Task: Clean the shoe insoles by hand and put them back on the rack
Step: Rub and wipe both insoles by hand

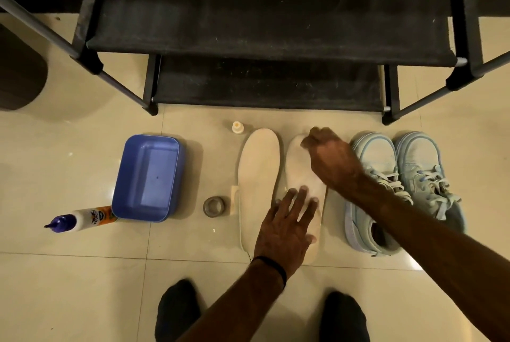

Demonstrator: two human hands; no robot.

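On a glossy cream tiled floor [82, 286] before a black rack [270, 24], two insoles [258, 176] lie lengthwise, toes toward it, left hand [284, 228] flat on the right one, right hand [331, 156] curled at its toe.

The scene is lit warmly and dimly from above. Soft glare is seen on the floor tiles [82, 165] near the blue tub [149, 176]. The right hand [328, 154] is slightly blurred, and the rack [265, 10] legs are bowed at the edges.
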